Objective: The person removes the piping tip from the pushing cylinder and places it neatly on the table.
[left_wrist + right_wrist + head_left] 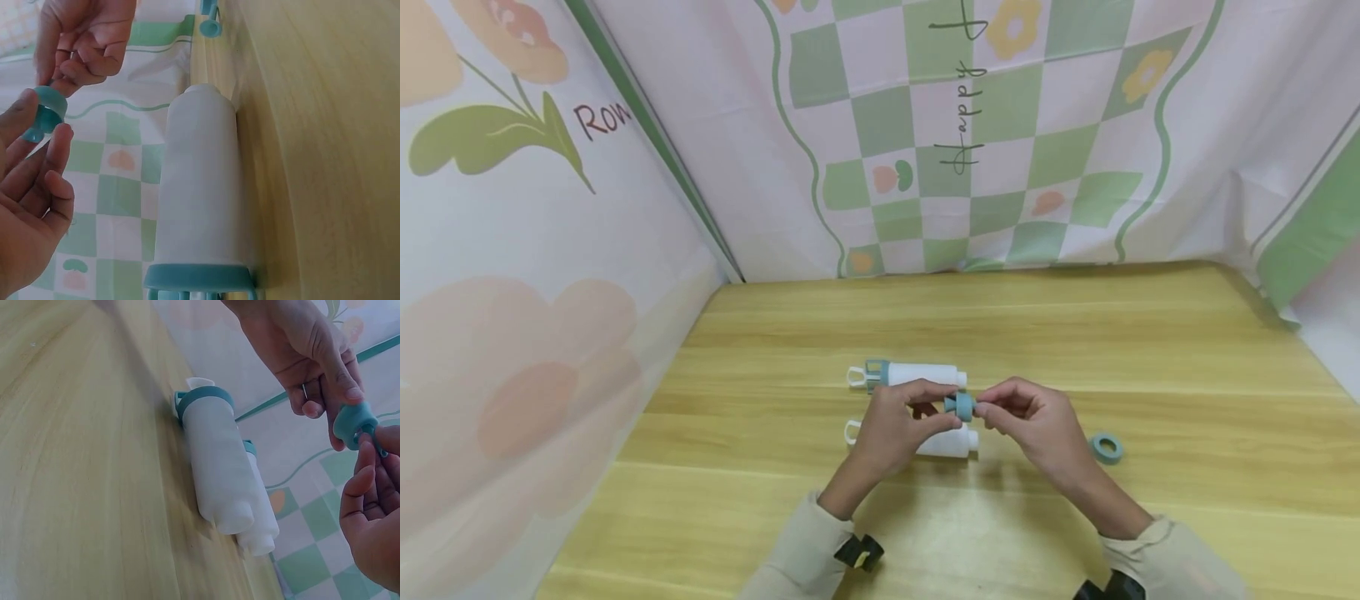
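Between both hands, above the table, is a small teal cap-like part (964, 407) with a hollow ring and a narrower piece at its end. My left hand (891, 425) pinches it from the left between thumb and fingers. From the other side, my right hand (1030, 421) pinches its narrow end; the right wrist view shows the teal part (354, 422) between both hands. Two white bottle-like cylinders (922, 374) lie on their sides below and behind the hands, narrow necks pointing right. The nearer cylinder (951, 443) is partly hidden by my left hand.
A loose teal ring (1107, 448) lies on the wooden table (1210, 392) to the right of my right hand. The farther cylinder has a teal slotted collar (876, 375) and a white loop at its left end. Printed cloth (940, 167) hangs along the table's back edge.
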A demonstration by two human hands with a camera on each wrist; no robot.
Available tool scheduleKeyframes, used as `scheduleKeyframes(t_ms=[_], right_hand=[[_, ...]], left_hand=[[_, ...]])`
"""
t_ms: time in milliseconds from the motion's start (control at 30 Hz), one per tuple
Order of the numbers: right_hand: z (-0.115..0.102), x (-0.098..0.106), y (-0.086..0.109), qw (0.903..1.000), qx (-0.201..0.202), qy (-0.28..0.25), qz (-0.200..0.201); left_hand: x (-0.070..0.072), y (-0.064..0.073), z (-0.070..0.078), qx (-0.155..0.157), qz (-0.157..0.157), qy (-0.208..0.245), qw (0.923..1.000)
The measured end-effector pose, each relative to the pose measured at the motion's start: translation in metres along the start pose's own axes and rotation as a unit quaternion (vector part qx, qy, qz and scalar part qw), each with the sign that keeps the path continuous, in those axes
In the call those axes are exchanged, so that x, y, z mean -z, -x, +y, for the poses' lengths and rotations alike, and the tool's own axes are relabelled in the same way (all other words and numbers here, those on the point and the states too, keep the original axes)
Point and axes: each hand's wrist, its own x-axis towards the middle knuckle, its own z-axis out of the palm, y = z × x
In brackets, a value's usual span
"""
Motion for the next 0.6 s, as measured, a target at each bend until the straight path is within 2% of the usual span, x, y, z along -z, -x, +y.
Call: scheduleKeyframes(t_ms=[167, 600], right_hand=[[0.0005, -0.0017, -0.0002, 1.0, -0.003, -0.008, -0.003], [0.0016, -0.0016, -0.0022, 0.9985, 0.001, -0.016, -0.052]], left_hand=[[0.0001, 0.0003, -0.0008, 0.0, 0.005, -0.009, 0.9999], [0.0028, -0.001, -0.0004, -0.009, 0.012, -0.01, 0.9998]])
